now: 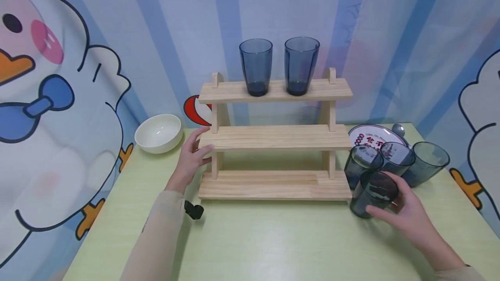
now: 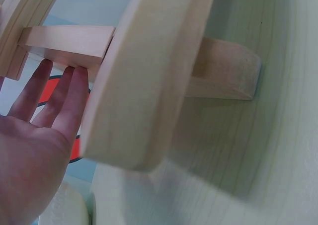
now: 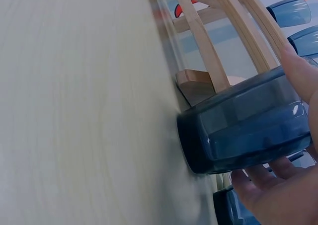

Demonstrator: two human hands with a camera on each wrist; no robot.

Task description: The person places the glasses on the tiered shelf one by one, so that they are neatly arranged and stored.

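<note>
A three-tier wooden shelf [image 1: 273, 138] stands on the table, with two blue glasses [image 1: 256, 67] [image 1: 301, 66] upright on its top tier. My left hand [image 1: 190, 159] holds the shelf's left end at the middle tier; in the left wrist view the fingertips [image 2: 74, 71] touch a wooden upright. My right hand [image 1: 410, 216] grips a blue glass [image 1: 373, 194] at the shelf's lower right corner, thumb on the near side and fingers round the far side. In the right wrist view this glass [image 3: 243, 123] is slightly tilted, its base close to the table.
Behind the held glass stand three more glasses [image 1: 361, 164] [image 1: 396, 159] [image 1: 425, 164], close together. A patterned plate [image 1: 375, 133] and a spoon [image 1: 398, 130] lie behind them. At the back left sits a white bowl [image 1: 159, 133]. A printed curtain [image 1: 175, 21] hangs behind the table.
</note>
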